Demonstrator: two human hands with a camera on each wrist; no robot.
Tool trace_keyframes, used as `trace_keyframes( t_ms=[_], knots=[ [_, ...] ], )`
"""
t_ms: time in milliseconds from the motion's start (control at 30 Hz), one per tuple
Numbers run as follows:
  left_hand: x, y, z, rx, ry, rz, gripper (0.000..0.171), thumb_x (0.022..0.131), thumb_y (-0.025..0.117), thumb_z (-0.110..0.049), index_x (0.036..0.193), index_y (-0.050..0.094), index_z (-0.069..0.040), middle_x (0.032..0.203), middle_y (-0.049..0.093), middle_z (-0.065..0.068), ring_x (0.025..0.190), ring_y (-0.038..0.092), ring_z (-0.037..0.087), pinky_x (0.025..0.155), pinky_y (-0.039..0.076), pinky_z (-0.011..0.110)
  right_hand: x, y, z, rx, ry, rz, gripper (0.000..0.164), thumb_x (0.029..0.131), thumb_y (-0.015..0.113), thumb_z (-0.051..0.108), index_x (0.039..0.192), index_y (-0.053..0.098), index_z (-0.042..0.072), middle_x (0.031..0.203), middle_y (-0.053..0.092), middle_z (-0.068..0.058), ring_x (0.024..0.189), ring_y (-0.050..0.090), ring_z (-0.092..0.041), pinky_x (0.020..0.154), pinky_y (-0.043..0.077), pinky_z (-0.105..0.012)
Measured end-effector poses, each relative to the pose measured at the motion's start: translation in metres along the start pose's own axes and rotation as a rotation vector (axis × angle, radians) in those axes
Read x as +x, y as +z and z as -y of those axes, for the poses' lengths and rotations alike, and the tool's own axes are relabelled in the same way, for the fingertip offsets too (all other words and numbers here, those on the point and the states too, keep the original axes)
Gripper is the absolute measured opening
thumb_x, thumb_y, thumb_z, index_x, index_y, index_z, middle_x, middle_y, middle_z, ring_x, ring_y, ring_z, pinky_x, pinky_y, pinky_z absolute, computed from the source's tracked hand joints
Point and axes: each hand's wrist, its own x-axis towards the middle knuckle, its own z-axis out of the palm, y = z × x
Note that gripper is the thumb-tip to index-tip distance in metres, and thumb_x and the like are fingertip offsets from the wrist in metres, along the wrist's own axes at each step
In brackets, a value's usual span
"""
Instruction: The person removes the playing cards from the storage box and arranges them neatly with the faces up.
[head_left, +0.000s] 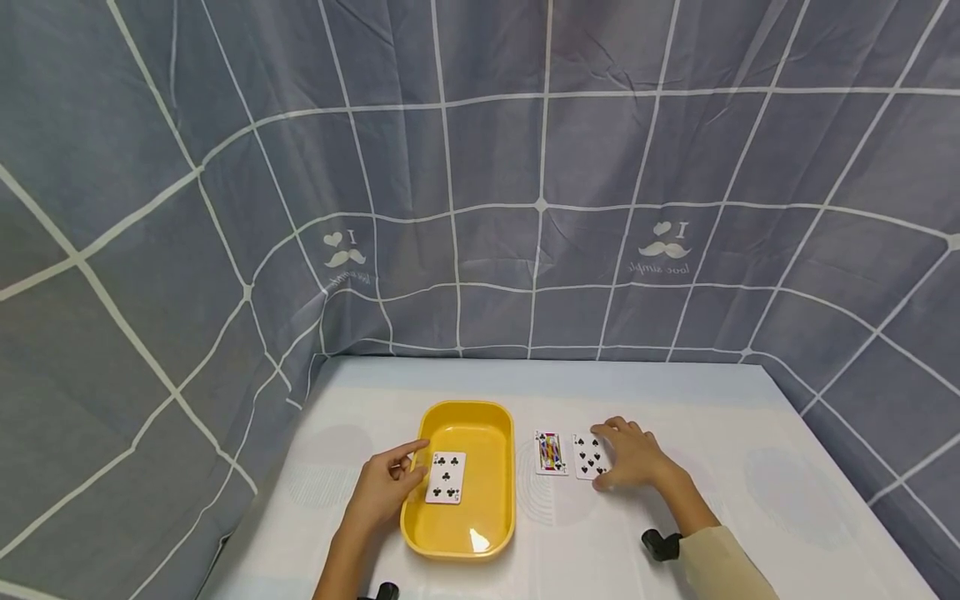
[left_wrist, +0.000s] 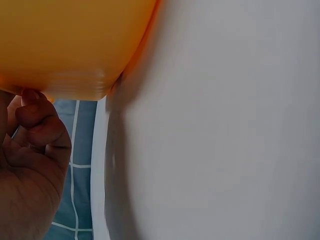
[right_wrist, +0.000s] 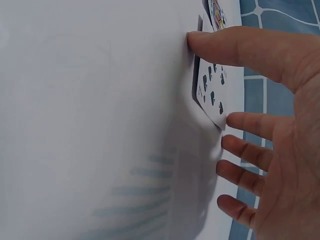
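A yellow tray [head_left: 459, 546] stands on the table, with a five of clubs playing card [head_left: 447, 478] face up towards its left side. My left hand [head_left: 384, 488] holds the tray's left rim, thumb and index finger near the card's left edge. In the left wrist view, curled fingers [left_wrist: 37, 112] meet the tray's edge. Right of the tray, my right hand [head_left: 633, 454] grips a seven of spades [head_left: 588, 457] by its opposite short ends, between thumb and index finger. The other fingers [right_wrist: 237, 175] stay spread beside it. A face card [head_left: 551, 452] lies just left of the spade card.
The white table [head_left: 750, 467] carries faint printed patterns. A grey curtain [head_left: 495, 250] with white grid lines hangs behind it and along both sides. Black wrist-camera mounts [head_left: 662, 546] sit at both wrists, close above the tabletop.
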Motion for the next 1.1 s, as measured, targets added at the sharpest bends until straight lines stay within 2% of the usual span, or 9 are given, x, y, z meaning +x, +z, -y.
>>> trace_keyframes(
  t_ms=[333, 600, 700, 800, 1000, 1100],
  knots=[
    [-0.002, 0.0, 0.0, -0.035, -0.031, -0.014, 0.037, 0.084, 0.074, -0.019, 0.12, 0.07, -0.025, 0.071, 0.05, -0.001, 0.052, 0.039, 0.007, 0.044, 0.034, 0.019, -0.006, 0.009, -0.01, 0.063, -0.022, -0.068, 0.092, 0.066, 0.079, 0.054, 0.139, 0.049, 0.007, 0.14, 0.051, -0.015, 0.128, 0.046, -0.037, 0.097, 0.038, -0.064],
    [-0.001, 0.002, -0.001, -0.028, -0.023, -0.014, 0.037, 0.084, 0.074, -0.017, 0.12, 0.069, -0.025, 0.07, 0.049, -0.001, 0.052, 0.039, 0.006, 0.045, 0.033, 0.019, -0.011, 0.006, -0.008, 0.166, -0.014, -0.177, 0.081, 0.077, 0.077, 0.044, 0.139, 0.048, 0.002, 0.139, 0.051, -0.017, 0.132, 0.044, -0.04, 0.105, 0.036, -0.059],
    [0.0, 0.004, -0.002, -0.031, -0.007, -0.016, 0.038, 0.084, 0.074, -0.017, 0.12, 0.069, -0.023, 0.072, 0.05, -0.001, 0.052, 0.037, 0.005, 0.046, 0.032, 0.019, -0.009, 0.001, -0.003, 0.202, -0.03, -0.212, 0.077, 0.078, 0.077, 0.039, 0.14, 0.048, 0.004, 0.139, 0.052, -0.014, 0.132, 0.045, -0.037, 0.106, 0.037, -0.056],
    [0.001, 0.005, -0.004, -0.042, -0.006, -0.016, 0.038, 0.083, 0.075, -0.016, 0.121, 0.069, -0.021, 0.073, 0.05, -0.001, 0.054, 0.037, 0.005, 0.047, 0.032, 0.018, -0.006, -0.005, 0.005, 0.221, -0.05, -0.238, 0.076, 0.078, 0.077, 0.042, 0.14, 0.048, 0.007, 0.139, 0.052, -0.011, 0.132, 0.046, -0.034, 0.106, 0.038, -0.055],
    [0.001, 0.007, -0.004, -0.026, -0.016, -0.016, 0.038, 0.085, 0.074, -0.019, 0.121, 0.069, -0.025, 0.071, 0.049, -0.002, 0.053, 0.038, 0.006, 0.045, 0.032, 0.019, 0.001, -0.016, 0.028, 0.255, -0.072, -0.236, 0.077, 0.079, 0.075, 0.048, 0.142, 0.047, 0.013, 0.142, 0.051, -0.006, 0.133, 0.046, -0.031, 0.106, 0.039, -0.054],
    [-0.001, 0.008, -0.002, -0.047, -0.02, -0.012, 0.038, 0.084, 0.075, -0.019, 0.122, 0.069, -0.024, 0.071, 0.048, -0.002, 0.055, 0.039, 0.006, 0.046, 0.033, 0.018, 0.006, -0.019, 0.044, 0.269, -0.091, -0.219, 0.077, 0.079, 0.075, 0.049, 0.143, 0.046, 0.017, 0.143, 0.049, -0.003, 0.134, 0.046, -0.028, 0.106, 0.039, -0.054]
  ],
)
